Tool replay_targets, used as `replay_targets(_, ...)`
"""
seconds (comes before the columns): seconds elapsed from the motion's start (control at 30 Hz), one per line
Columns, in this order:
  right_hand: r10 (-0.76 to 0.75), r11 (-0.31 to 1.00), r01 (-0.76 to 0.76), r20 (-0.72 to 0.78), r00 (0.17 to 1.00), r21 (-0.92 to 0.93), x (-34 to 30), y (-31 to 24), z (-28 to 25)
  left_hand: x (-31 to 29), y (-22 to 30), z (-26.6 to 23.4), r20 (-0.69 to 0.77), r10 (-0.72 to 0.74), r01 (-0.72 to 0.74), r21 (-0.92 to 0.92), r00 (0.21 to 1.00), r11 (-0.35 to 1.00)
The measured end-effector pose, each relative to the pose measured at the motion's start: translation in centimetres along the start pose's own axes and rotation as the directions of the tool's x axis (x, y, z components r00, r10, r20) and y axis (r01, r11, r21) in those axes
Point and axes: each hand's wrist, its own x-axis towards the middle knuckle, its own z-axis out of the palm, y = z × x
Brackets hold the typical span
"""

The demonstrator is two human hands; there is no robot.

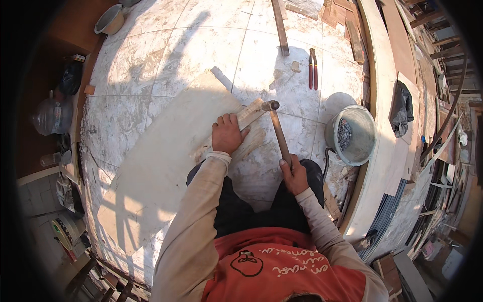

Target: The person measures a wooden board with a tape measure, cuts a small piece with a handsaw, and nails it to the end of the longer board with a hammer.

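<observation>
— Where are we? Looks like a building site, out in hard sunlight.

— Yes: a dusty tiled floor (191, 55), a bucket of nails (352, 135) at its right edge, red pliers (313, 69), loose timber offcuts (347, 20) stacked at the far edge.

Bucket (352, 135) and pliers (313, 68) crowd the right; tiled floor (166, 60) ahead open.
</observation>
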Motion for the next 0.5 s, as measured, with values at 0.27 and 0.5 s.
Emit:
replay_targets(0.27, 0.02, 0.991, -0.026, -0.055, 0.998, -0.128, 2.8, 2.2, 2.8, 0.3, -0.1, 0.3, -0.011, 0.019, -0.02, -0.009, 1.0, 1.0)
replay_targets(0.5, -0.286, 0.891, 0.365, -0.292, 0.913, 0.271, 1.2, 3.4, 2.1, 0.5, -0.5, 0.4, -0.004, 0.004, -0.004, 0.003, 1.0, 1.0)
